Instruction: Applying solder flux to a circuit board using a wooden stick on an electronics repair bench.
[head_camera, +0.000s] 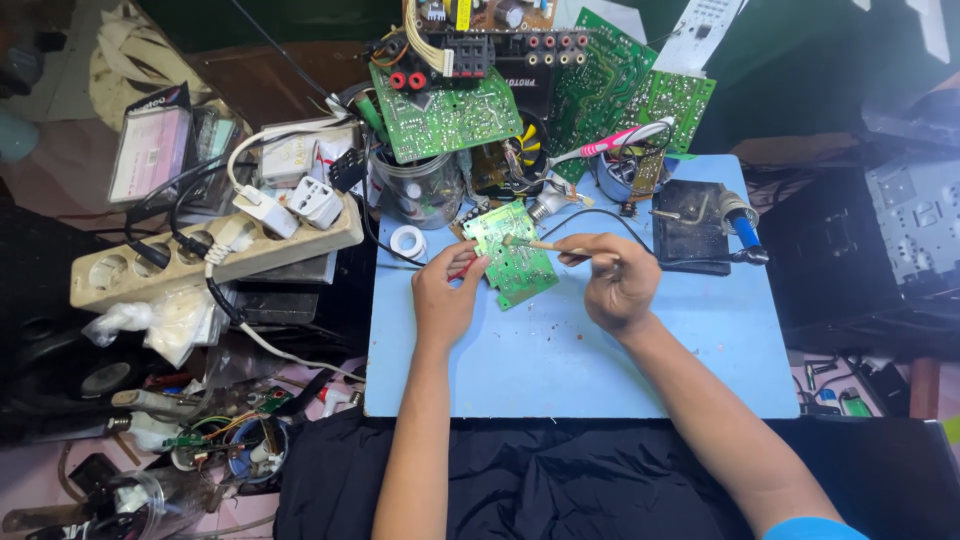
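Note:
A small green circuit board lies tilted on the blue work mat. My left hand pinches its near-left edge, with a red wire showing at my fingers. My right hand grips a thin wooden-handled brush whose tip rests on the board's upper face. Both forearms reach in from the bottom of the view.
A soldering iron with a blue handle rests on a black stand at the right. Larger green boards and a clear jar stand behind the mat. A beige power strip with plugs lies left; a solder roll sits close by.

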